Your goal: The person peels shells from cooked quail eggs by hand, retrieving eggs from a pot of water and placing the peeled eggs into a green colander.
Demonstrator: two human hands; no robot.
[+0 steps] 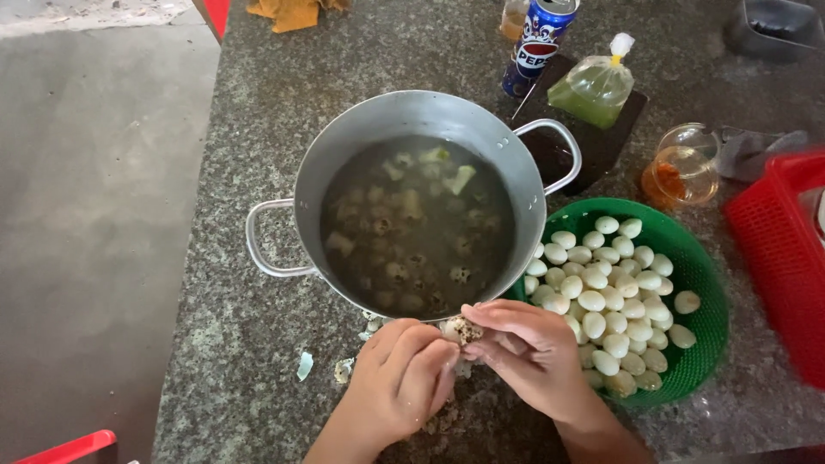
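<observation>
Both hands, the left hand [404, 369] and right hand [526, 348], pinch one small speckled quail egg [461, 330] beside the large water-filled metal pot [412, 206] on the grey stone table [258, 129].

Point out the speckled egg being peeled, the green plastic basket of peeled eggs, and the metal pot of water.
Small speckled egg [464, 330], head view: its shell showing between both hands' fingertips.
Round green plastic basket [698, 268], head view: bare inner wall, right side.
Large metal two-handled pot [361, 129], head view: upper-left rim.
</observation>
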